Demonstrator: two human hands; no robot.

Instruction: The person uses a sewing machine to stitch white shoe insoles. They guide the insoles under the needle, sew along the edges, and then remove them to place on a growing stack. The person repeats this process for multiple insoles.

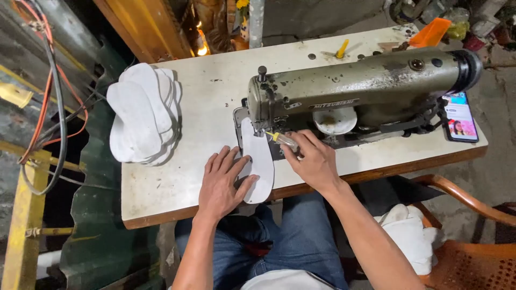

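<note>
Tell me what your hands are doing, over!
Left hand flat on white insole. Right hand holds yellow-tipped tool at sewing machine. Insole stack sits left.

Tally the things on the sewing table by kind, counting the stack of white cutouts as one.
Sewing machine: 1
Stack of white insole cutouts: 1
Single white insole cutout under the left hand: 1
Yellow-handled tool in the right hand: 1
Phone: 1
Orange object: 1
Yellow peg: 1
Total: 7

Sewing workshop, industrial sewing machine (355, 88) (worn), stacked insoles (141, 113)
</note>
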